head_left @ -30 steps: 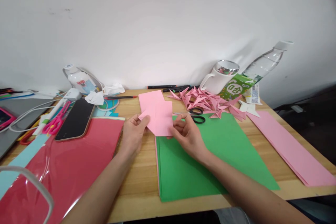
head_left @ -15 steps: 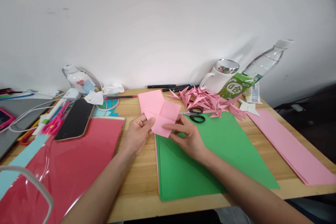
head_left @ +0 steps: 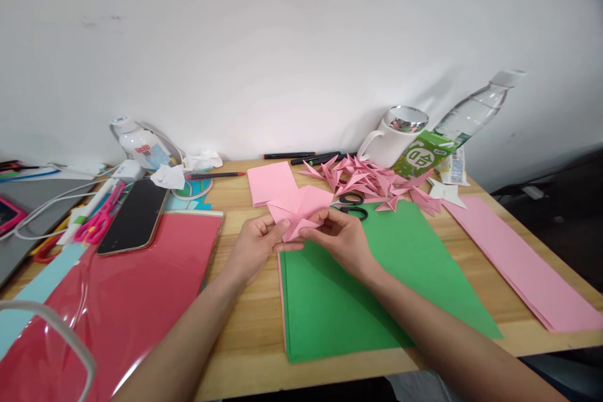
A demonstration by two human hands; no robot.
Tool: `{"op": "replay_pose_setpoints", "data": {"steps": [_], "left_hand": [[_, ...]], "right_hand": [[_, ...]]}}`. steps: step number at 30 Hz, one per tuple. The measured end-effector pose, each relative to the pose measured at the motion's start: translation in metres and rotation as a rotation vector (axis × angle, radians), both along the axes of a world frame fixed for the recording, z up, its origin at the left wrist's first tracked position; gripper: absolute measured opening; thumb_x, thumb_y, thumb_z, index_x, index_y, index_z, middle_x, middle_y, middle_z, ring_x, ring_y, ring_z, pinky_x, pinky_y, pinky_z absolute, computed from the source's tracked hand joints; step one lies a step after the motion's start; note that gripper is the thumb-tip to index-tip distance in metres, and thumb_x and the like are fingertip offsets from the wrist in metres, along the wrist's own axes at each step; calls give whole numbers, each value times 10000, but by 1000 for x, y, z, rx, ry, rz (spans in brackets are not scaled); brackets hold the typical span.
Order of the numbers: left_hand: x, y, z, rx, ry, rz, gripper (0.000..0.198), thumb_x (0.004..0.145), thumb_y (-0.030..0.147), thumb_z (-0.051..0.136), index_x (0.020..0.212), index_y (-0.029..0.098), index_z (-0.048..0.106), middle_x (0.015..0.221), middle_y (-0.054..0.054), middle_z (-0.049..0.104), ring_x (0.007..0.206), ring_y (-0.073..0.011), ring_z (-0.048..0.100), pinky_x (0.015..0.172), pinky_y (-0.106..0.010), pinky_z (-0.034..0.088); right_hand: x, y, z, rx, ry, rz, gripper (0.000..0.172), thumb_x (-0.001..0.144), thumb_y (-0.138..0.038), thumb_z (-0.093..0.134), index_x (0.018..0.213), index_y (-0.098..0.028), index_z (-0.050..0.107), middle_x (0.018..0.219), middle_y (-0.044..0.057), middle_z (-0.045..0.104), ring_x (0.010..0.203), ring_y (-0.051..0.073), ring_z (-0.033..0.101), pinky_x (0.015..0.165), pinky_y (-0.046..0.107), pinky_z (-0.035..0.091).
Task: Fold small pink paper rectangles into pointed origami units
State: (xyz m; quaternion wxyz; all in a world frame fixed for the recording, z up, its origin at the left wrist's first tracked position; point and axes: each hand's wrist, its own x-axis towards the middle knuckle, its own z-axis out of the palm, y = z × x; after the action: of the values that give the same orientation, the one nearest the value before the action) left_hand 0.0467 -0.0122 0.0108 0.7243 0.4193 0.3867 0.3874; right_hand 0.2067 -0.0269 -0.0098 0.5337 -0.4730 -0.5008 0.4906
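A creased pink paper square (head_left: 304, 202) is held in both hands above the near end of a small stack of pink squares (head_left: 269, 182). My left hand (head_left: 261, 242) pinches its left and lower edge between thumb and fingers. With thumb and forefinger, my right hand (head_left: 342, 237) grips the lower right part, where a corner is folded over. Beneath the right hand lies green paper (head_left: 377, 301) in a stack. Black-handled scissors (head_left: 353, 210) rest just behind the right hand, their blades partly hidden.
Folded pink paper stars (head_left: 362, 179) are heaped at the back, before a white mug (head_left: 393, 138) and a tilted water bottle (head_left: 480, 107). Long pink strips (head_left: 522, 264) lie right. On the left are a phone (head_left: 134, 217), pink scissors (head_left: 101, 213) and red sheets in plastic (head_left: 155, 282).
The lower right corner of the pink square is now folded over. Both hands have shifted slightly right with the paper, and the right fingers have closed on the fold.
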Motion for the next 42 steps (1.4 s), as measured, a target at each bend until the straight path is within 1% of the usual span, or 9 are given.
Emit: {"op": "replay_pose_setpoints", "data": {"steps": [4,10,15,22,27,29,34,38,42], "left_hand": [[-1,-1,-4,-18,13,-85,357,670,359,727,913,103,674,890,-117,710,782,-234,681,738,-389,551],[0,-2,-3,-24,-3,-117,317,732,375,674,875,92,664,904,-130,708,801,-240,684,774,-405,545],[-1,-2,-4,10,47,-151,364,660,284,748,967,103,673,928,-134,709,821,-250,682,795,-402,538],[1,-4,-5,9,61,-141,346,710,316,702,976,96,680,999,-156,690,870,-261,672,772,-380,546],[2,-5,-6,14,48,-147,352,708,326,702,978,101,679,1003,-156,689,864,-254,673,772,-376,543],[2,-4,-6,6,56,-141,354,704,342,704,960,99,681,962,-152,699,837,-251,679,759,-375,546],[4,-5,-4,-64,78,-69,377,699,421,691,874,87,686,820,-130,714,769,-245,689,698,-352,563],[6,-6,-2,-82,76,-57,386,679,431,705,860,91,683,784,-108,711,754,-240,692,701,-354,569],[5,-5,-3,-75,74,-74,384,681,430,704,862,92,682,799,-117,713,753,-243,693,697,-357,568]], "right_hand": [[-1,1,2,-21,46,-12,344,531,-368,801,693,-168,573,674,-13,550,612,119,510,568,241,443],[1,1,0,-68,87,-25,378,527,-329,807,774,-167,572,705,-17,567,603,108,520,565,233,441],[1,1,-2,-86,56,-36,388,547,-343,792,807,-167,564,682,-20,556,569,102,506,516,222,427],[1,0,-1,-70,56,-42,375,554,-360,788,790,-172,566,706,-5,572,609,120,543,552,238,461],[1,0,0,-69,43,-70,398,534,-386,793,776,-172,560,687,-7,570,581,116,524,522,235,448],[1,0,0,-65,36,-69,397,532,-382,795,771,-170,559,669,-15,559,567,108,505,506,225,430],[1,-1,0,-68,37,-43,396,539,-356,798,791,-167,558,673,-19,541,561,101,494,507,222,423],[1,-2,0,-67,17,-46,404,535,-375,794,792,-174,556,668,-18,544,558,108,501,499,227,426],[0,-1,1,-62,6,-60,402,533,-379,791,782,-173,552,637,-31,521,529,93,467,473,214,405]]}}
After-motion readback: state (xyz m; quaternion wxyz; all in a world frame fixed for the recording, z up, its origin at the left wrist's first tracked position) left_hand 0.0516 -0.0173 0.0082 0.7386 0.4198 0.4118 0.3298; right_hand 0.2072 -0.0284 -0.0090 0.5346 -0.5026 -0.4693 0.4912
